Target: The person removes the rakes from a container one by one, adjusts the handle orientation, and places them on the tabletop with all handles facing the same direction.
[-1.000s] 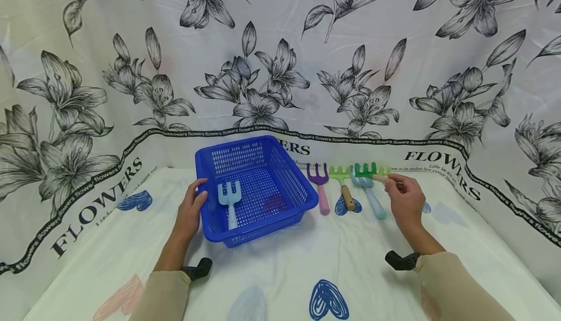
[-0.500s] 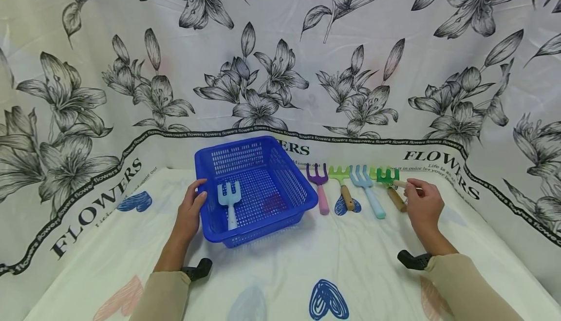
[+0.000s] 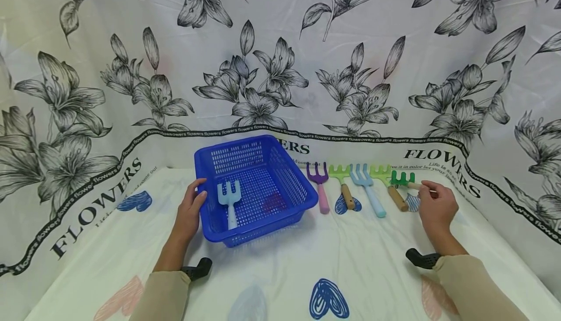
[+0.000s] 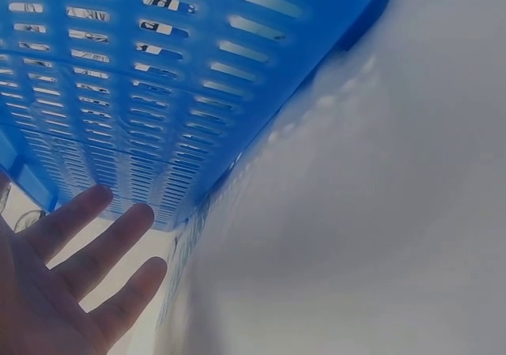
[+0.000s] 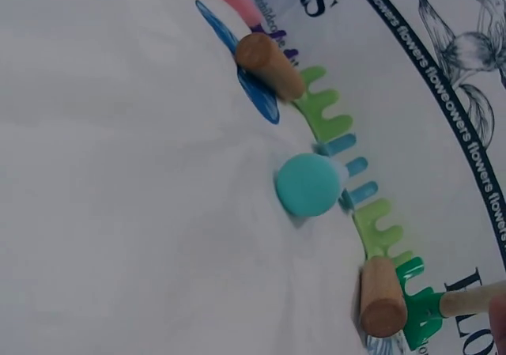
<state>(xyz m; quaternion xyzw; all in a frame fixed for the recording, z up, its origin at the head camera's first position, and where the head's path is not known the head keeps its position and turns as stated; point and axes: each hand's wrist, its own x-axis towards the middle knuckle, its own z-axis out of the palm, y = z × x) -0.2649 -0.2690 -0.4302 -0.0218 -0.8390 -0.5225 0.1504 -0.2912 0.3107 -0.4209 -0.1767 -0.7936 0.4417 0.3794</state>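
Observation:
My right hand [image 3: 438,209] pinches the light wooden handle of a dark green toy rake [image 3: 402,179]. Its head overlaps a light green rake with a wooden handle [image 3: 397,199]. My left hand [image 3: 189,209] rests at the left rim of a blue plastic basket [image 3: 258,228], index finger and thumb at the edge. In the left wrist view, fingers [image 4: 103,252] stretch out straight by the basket wall. Inside the basket lies a pale blue fork [image 3: 230,194].
Left of the held rake lie a light blue fork [image 3: 368,189], another light green rake [image 3: 346,194] and a purple fork with a pink handle [image 3: 322,192]. A flower-printed curtain [image 3: 280,67] hangs behind the white cloth [image 3: 289,272].
My right hand has moved to the right with the dark green rake, from over the light blue fork to the right end of the row. The left hand and basket stay put.

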